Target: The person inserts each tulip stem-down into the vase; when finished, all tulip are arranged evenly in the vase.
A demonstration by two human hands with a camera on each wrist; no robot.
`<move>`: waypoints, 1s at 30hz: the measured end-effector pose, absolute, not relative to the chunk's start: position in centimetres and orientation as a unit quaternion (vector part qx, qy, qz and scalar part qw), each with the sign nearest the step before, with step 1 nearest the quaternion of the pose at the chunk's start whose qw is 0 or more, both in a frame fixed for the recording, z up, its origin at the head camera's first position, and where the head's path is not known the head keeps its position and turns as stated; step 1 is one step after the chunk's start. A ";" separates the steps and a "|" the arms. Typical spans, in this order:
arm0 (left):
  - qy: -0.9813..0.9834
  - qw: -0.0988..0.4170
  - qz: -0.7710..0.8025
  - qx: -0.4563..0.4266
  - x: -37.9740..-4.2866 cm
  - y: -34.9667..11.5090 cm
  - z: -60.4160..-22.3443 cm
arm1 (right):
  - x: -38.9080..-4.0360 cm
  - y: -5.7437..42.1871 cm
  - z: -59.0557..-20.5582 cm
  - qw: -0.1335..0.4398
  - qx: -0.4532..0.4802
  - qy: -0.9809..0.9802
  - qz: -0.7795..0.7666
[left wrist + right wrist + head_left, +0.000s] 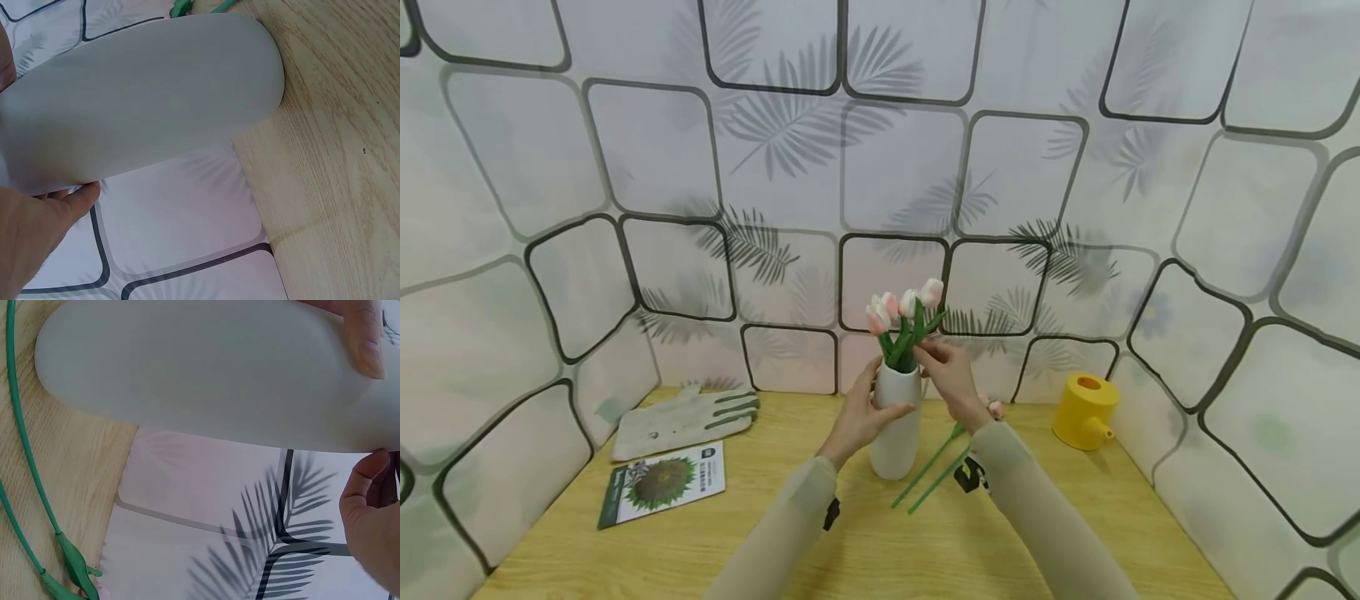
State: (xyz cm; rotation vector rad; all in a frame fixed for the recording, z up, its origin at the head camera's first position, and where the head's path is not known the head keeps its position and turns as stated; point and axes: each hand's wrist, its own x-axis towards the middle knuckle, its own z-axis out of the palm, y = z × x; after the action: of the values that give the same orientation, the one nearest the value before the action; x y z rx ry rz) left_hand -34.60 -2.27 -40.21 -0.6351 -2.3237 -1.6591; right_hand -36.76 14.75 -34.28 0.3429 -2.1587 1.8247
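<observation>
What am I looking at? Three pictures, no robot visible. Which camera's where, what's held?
These are a person's bare hands, no machine. The wide picture comes from a head camera looking forward and down; the close ones from a camera on each wrist. The left hand holds a white vase; the right hand has its fingers at the tulips in its mouth, exact grip unclear. On the wooden table: loose flowers, a glove (maybe two), a picture card, a yellow watering can.

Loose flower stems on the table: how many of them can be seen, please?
2: one stem nearer the vase, the other stem beside it, nearer the right sleeve, which may hide more.
</observation>
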 end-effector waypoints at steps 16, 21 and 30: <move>-0.787 0.101 -0.570 -0.215 -34.5 -2.4 -40.1 | -36.4 16.0 -35.4 0.098 0.138 -0.706 0.688; -0.787 0.104 -0.568 -0.217 -34.4 -2.4 -40.1 | -36.5 16.9 -36.5 0.078 0.134 -0.683 0.713; -0.788 0.112 -0.562 -0.227 -34.7 -2.4 -40.2 | -36.6 19.3 -39.3 0.050 0.132 -0.701 0.699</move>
State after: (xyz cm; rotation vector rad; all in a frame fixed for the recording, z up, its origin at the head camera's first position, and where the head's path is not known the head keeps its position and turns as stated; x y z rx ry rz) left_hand -34.68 -2.38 -40.17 -0.6669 -2.3112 -1.6486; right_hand -36.57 19.26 -39.28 0.4035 -2.1348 2.1296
